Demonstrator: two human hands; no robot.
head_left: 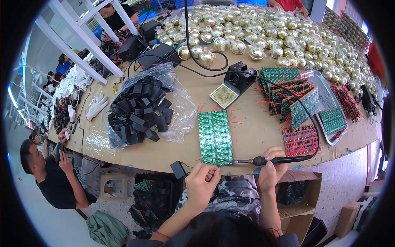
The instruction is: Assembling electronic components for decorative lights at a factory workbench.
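My right hand point(271, 171) is closed around the handle of a soldering iron point(263, 160), its tip pointing left at the lower edge of a green circuit board panel point(215, 136). Red wires stick out along that panel's sides. My left hand point(203, 181) is pinched at the panel's near edge, close to the iron's tip. From it a thin dark wire runs to a small black box point(179, 169) at the table's front edge. The wire's end is hidden by my fingers.
A plastic bag point(181, 119) of black boxes lies left of the panel. Behind stands a soldering stand point(238, 78) with a sponge tray point(224, 95). Stacked circuit boards point(288, 92) and a metal tray point(332, 138) are at right. Gold domes point(247, 24) cover the back. The iron's cord point(310, 119) arches overhead.
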